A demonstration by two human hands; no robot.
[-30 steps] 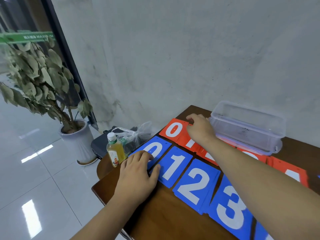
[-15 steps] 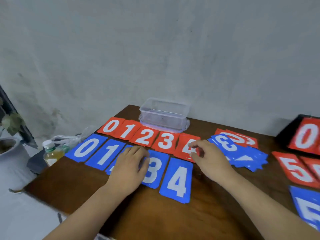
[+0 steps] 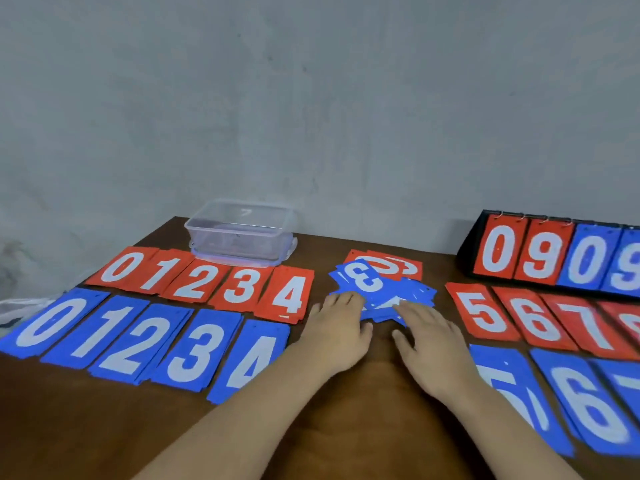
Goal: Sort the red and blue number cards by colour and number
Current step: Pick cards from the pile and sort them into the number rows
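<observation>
Nearest, two bare forearms reaching forward over the brown table (image 3: pixel 346 427). Left hand (image 3: pixel 337 332) palm-down, fingers loosely spread, holding nothing, fingertips just touching the near left edge of the loose pile of blue cards (image 3: pixel 384 292). Right hand (image 3: pixel 431 344) likewise flat and open, fingertips on the pile's near right edge. To the left, a front row of blue stacks reading 0 to 4 (image 3: pixel 145 341), edges overlapping; to the right, blue stacks 5, 6 and a cut-off 7 (image 3: pixel 585 400). Behind those, red stacks 0 to 4 (image 3: pixel 207 282) on the left and red stacks 5, 6, 7 (image 3: pixel 540 318) on the right, a further red one cropped by the frame. In the middle gap, the unsorted pile topped by a rotated blue 3, with a few red cards (image 3: pixel 398 266) beneath and behind it. Farther back, a clear plastic box (image 3: pixel 240 232) touching the far edge of the red 2 and 3, and at far right a black flip scoreboard (image 3: pixel 554 252) showing red 0, 9 and blue 0, 9, against the grey wall (image 3: pixel 311 98)
</observation>
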